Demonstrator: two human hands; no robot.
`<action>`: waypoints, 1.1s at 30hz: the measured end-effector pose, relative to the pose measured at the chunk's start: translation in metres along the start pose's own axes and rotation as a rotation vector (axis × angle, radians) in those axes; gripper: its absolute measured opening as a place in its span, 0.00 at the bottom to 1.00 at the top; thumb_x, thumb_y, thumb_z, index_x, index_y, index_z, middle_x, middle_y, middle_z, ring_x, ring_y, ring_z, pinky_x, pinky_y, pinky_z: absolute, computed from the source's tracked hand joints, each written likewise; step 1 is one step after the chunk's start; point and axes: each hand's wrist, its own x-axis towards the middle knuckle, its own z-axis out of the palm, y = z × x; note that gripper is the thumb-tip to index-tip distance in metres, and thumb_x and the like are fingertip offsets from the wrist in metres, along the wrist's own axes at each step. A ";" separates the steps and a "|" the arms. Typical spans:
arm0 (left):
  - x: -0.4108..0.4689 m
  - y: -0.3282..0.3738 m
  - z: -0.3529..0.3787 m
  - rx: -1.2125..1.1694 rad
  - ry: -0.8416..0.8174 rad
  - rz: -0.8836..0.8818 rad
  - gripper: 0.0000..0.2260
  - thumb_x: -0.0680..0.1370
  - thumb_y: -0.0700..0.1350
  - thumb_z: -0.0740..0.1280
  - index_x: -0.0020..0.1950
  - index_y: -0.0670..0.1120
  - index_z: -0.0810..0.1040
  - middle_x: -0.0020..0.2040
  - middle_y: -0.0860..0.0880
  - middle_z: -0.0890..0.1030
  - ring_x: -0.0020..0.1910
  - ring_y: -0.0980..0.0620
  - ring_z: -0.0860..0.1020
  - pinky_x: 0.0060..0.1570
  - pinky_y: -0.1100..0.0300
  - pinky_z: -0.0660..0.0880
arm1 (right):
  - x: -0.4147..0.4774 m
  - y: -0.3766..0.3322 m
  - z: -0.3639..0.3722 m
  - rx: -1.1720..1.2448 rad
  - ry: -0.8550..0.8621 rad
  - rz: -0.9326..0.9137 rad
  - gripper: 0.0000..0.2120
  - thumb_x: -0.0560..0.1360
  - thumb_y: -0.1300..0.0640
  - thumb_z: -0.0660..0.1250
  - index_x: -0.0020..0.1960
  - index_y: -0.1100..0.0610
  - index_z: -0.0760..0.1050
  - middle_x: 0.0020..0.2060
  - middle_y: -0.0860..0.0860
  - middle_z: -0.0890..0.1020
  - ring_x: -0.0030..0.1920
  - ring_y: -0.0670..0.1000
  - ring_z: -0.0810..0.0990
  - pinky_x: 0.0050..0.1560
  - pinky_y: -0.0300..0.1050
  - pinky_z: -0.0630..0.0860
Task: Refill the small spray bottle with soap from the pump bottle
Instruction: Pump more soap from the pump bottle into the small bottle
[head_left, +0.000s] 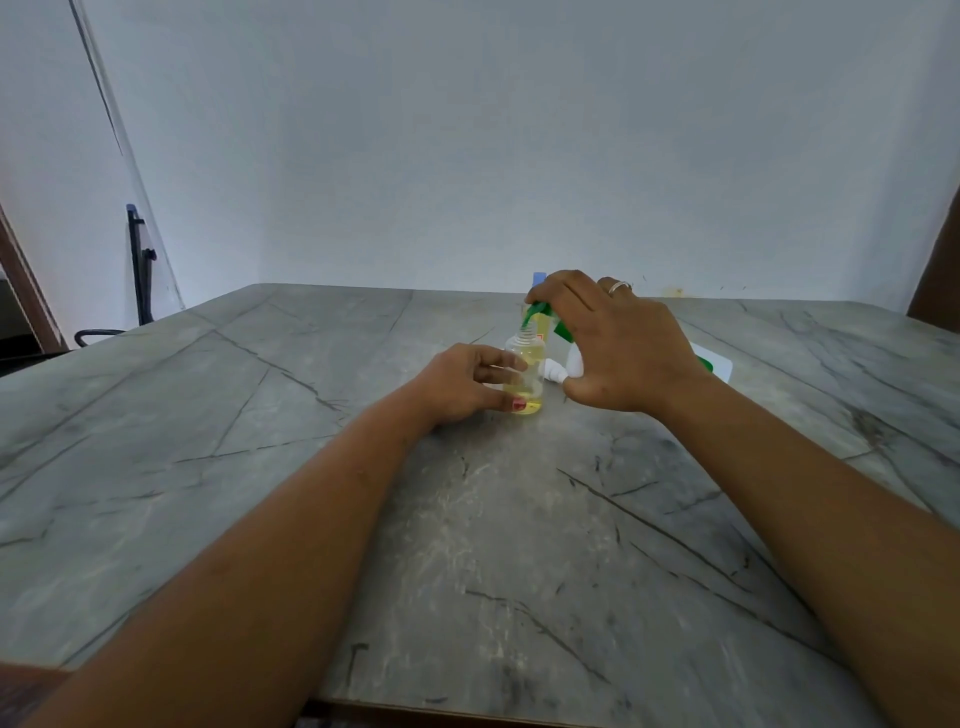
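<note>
A small clear spray bottle (527, 371) stands upright on the grey marble table (363, 415), its threaded neck uncapped and a little yellow liquid at the bottom. My left hand (465, 382) grips its side. My right hand (610, 340) covers the pump bottle from above, fingers on its green pump head (535, 312), whose spout sits just over the small bottle's mouth. The pump bottle's body is mostly hidden behind my hand. A white spray cap (553, 370) lies on the table right of the small bottle.
A white and green object (714, 364) lies flat behind my right wrist. A blue-topped item (538, 278) peeks up behind the pump. A plain wall rises beyond the table's far edge; a black chair part (140, 265) stands at the left.
</note>
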 end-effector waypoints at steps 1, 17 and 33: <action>0.000 0.000 0.000 0.000 -0.001 -0.002 0.22 0.71 0.40 0.73 0.65 0.47 0.74 0.64 0.47 0.77 0.62 0.50 0.76 0.67 0.50 0.69 | 0.000 0.000 0.000 0.007 -0.002 0.002 0.35 0.59 0.49 0.72 0.64 0.50 0.65 0.58 0.48 0.72 0.43 0.51 0.72 0.28 0.35 0.61; -0.003 -0.001 0.001 -0.008 0.014 0.015 0.24 0.69 0.37 0.74 0.63 0.48 0.75 0.63 0.48 0.78 0.58 0.53 0.76 0.64 0.53 0.72 | 0.001 -0.001 0.000 0.019 0.011 0.001 0.34 0.59 0.49 0.72 0.63 0.50 0.66 0.57 0.48 0.72 0.43 0.51 0.73 0.28 0.38 0.66; -0.003 0.000 0.000 0.012 0.000 0.008 0.24 0.70 0.37 0.74 0.64 0.48 0.75 0.65 0.49 0.76 0.60 0.52 0.76 0.63 0.56 0.72 | 0.002 -0.003 0.000 0.041 0.031 0.028 0.32 0.59 0.49 0.73 0.60 0.50 0.66 0.54 0.48 0.72 0.41 0.47 0.66 0.29 0.41 0.72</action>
